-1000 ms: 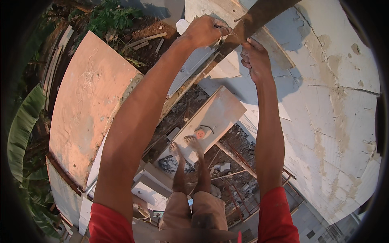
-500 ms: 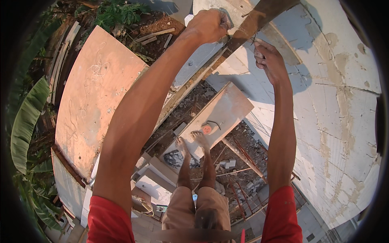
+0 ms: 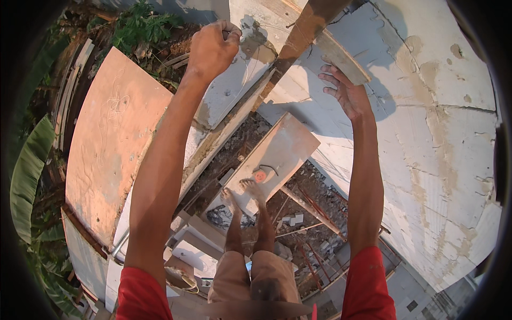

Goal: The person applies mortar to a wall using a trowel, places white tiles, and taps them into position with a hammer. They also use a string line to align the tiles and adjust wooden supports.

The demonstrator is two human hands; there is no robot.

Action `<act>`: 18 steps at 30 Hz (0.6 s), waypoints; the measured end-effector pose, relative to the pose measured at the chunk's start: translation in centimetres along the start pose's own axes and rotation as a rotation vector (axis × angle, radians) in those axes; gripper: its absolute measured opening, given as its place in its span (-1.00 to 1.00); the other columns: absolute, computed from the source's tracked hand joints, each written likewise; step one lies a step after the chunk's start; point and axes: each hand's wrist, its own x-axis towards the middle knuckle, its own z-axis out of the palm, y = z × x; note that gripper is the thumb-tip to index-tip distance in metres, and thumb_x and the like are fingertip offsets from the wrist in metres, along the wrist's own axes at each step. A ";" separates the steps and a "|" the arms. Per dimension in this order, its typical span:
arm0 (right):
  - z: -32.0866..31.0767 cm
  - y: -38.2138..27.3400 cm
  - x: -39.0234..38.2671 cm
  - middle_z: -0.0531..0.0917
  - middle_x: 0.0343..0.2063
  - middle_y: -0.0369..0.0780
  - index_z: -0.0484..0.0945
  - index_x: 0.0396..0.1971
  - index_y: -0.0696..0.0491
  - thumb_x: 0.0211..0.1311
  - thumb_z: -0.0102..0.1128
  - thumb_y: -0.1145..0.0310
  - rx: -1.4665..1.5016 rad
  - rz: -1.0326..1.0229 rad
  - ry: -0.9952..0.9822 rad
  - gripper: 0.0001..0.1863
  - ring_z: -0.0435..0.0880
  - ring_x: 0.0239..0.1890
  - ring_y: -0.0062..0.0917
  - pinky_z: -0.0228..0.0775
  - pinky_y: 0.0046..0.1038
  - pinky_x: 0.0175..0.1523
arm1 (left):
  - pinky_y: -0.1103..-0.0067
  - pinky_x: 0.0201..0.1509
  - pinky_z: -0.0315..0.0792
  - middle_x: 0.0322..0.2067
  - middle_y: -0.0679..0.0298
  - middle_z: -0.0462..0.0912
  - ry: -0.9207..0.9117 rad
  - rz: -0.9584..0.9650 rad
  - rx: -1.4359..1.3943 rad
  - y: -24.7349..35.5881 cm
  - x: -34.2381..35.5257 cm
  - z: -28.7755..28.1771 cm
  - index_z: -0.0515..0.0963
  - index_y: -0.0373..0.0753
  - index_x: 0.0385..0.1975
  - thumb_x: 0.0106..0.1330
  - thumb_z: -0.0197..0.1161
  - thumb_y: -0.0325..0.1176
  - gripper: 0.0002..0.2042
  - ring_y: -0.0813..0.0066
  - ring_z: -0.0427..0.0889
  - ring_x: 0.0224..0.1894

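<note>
My left hand (image 3: 214,49) is closed, thumb and fingers pressed together, over the edge of the grey-white block wall (image 3: 226,93). Whatever sits in its fingertips is too small to make out. A thin pale string (image 3: 245,72) hangs over the wall just right of it. My right hand (image 3: 346,92) is open with its fingers apart, beside the lower end of a short wooden board (image 3: 344,57). That board slants off a brown timber (image 3: 300,40) that runs down along the wall. Thin dark wire (image 3: 311,50) shows near the timber.
I stand barefoot on a raised plank (image 3: 285,144), with an orange round tool (image 3: 260,176) by my feet. Rubble and thin rods lie below. A large pale wall (image 3: 426,160) rises at right; a stained orange panel (image 3: 117,133) and banana leaves (image 3: 32,181) are at left.
My left hand has moved left, away from the timber. My right hand has opened from a pinch at the wire and dropped a little, to the board's end.
</note>
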 end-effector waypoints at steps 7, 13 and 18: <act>-2.0 -1.6 -7.5 0.66 -0.30 -0.27 0.66 -0.09 0.16 0.35 0.23 0.34 -0.195 -0.051 0.349 -0.75 0.62 -0.22 -0.58 0.50 -0.49 -0.17 | 0.58 -0.35 0.47 -0.41 0.22 0.74 0.494 -0.100 -0.210 -0.9 -3.6 -8.6 0.65 -0.36 -0.19 0.36 0.27 -0.33 -0.79 0.57 0.61 -0.47; 1.1 -8.2 -8.4 0.67 -0.36 -0.26 0.69 -0.16 0.16 0.31 0.23 0.38 -0.327 -0.485 0.469 -0.79 0.62 -0.27 -0.61 0.51 -0.51 -0.20 | 0.56 -0.39 0.46 -0.45 0.19 0.71 0.637 0.382 0.271 4.9 -1.9 -4.0 0.64 -0.29 -0.21 0.34 0.30 -0.34 -0.84 0.49 0.54 -0.57; 4.2 -11.4 -5.5 0.70 -0.27 -0.22 0.68 -0.05 0.17 0.40 0.20 0.28 -0.676 -0.770 0.388 -0.70 0.65 -0.18 -0.57 0.53 -0.47 0.00 | 0.40 -0.35 0.51 -0.40 0.12 0.71 0.546 0.526 0.143 7.0 -2.0 -2.1 0.66 -0.23 -0.21 0.29 0.32 -0.34 -0.85 0.24 0.65 -0.47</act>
